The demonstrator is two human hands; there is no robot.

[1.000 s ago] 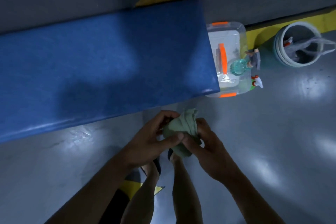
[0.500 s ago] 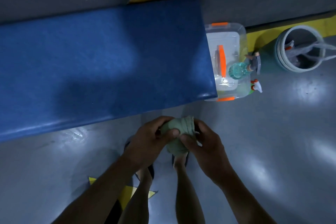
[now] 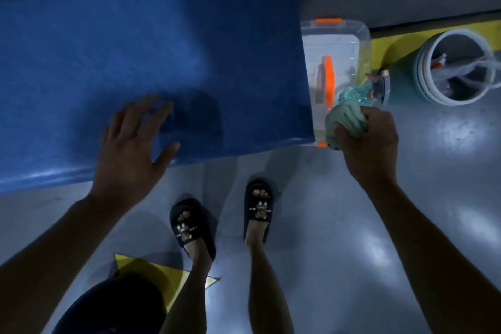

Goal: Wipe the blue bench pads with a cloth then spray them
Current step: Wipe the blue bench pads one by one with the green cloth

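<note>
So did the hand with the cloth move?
Yes. The right hand carried the cloth away from the left hand, off to the right, up beside the clear box at the blue pad's end.

Clear bin point(image 3: 336, 43) w/ orange latches, bucket point(image 3: 423, 73) beside.

floor point(image 3: 352, 238): i see glossy grey, with soft light patches. yellow floor marking point(image 3: 401, 40) beside a clear storage box point(image 3: 336, 43) with orange clips. white bucket point(image 3: 423, 76) stands near. dim lighting overall.
</note>
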